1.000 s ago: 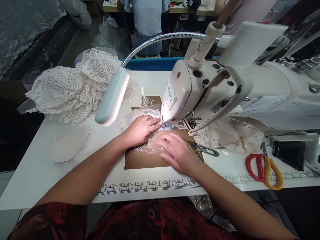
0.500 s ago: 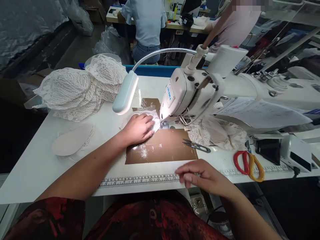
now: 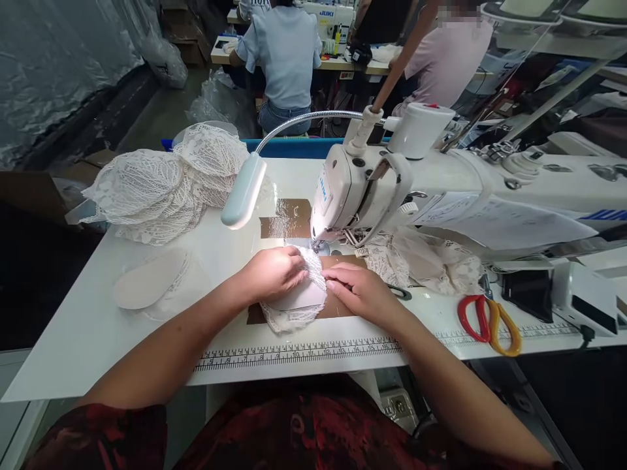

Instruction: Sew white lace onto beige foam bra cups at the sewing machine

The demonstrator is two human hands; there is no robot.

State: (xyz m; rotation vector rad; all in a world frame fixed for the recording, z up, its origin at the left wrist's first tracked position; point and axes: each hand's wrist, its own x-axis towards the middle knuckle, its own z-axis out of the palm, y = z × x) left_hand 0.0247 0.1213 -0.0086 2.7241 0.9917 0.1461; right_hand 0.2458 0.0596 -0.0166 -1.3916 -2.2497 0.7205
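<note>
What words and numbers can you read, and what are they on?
"JUKI": front of the near sewing machine
"JUKI": far sewing machine
"7", "8", "9", "10": ruler; other numbers are blurry
Unreadable: papers (blurry), blue lettering on the near machine's arm and shirt letters (both cut off)

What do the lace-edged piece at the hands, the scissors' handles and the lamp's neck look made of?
Lace-edged piece: likely fabric, matte, with a netted border; fibre unclear.
Scissors' handles: probably smooth plastic, judging by their solid red and orange-yellow colour.
Lamp's neck: apparently shiny metal, given its silvery, ribbed glints.
</note>
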